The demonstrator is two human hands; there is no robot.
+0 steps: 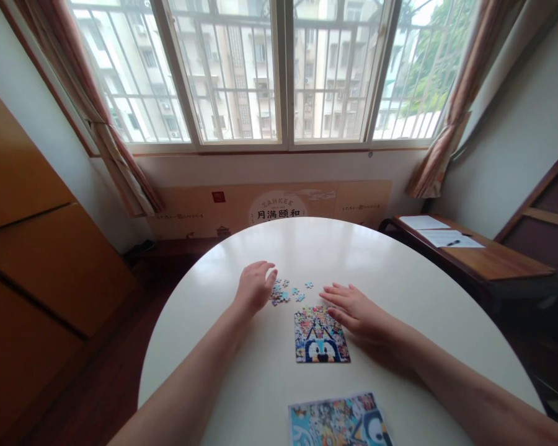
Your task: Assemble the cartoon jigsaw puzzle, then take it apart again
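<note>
A jigsaw puzzle (322,337) lies on the round white table, its joined pieces forming a blue cartoon dog's face with small colourful figures around it. Its top edge looks uneven. My right hand (356,308) rests flat with fingers spread, the thumb at the puzzle's upper right edge. Just beyond the puzzle is a small heap of loose puzzle pieces (281,294), with a few lying apart to its right. At the heap's left side is my left hand (255,286), fingers loosely curved and thumb apart, with nothing visible in it. Its palm side is partly hidden.
Nearer to me on the white table (181,347) lies a printed picture sheet (339,421) with similar cartoon art, cut off by the view's lower edge. At right, a wooden side table (502,254) carries papers (451,238) and a pen. A barred window stands behind.
</note>
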